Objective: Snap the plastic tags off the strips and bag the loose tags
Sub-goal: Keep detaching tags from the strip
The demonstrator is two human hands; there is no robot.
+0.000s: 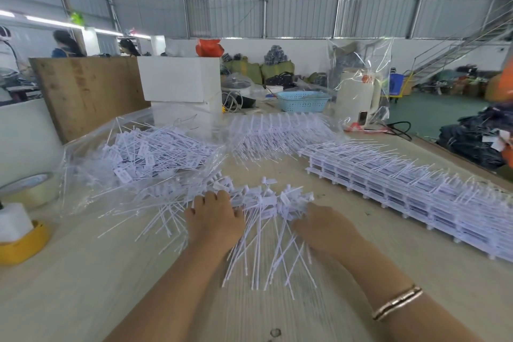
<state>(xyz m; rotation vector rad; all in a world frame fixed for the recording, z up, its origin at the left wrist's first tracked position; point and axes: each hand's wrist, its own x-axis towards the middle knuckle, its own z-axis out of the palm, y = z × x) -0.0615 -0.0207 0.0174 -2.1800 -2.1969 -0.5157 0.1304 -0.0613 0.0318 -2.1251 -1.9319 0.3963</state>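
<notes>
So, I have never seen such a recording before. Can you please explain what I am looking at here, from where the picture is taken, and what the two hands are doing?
There is no machine here: a person works with bare hands. The one picture comes from a camera worn on the head, looking forward and down. The left hand and the right hand both grip a strip of white plastic tags on the table; their thin tails fan toward the person. To the left lies a clear bag holding loose tags. To the right lies a stack of uncut strips. At the far left edge are a tape roll and a yellow holder. Further back stand a blue basket and a white box.
</notes>
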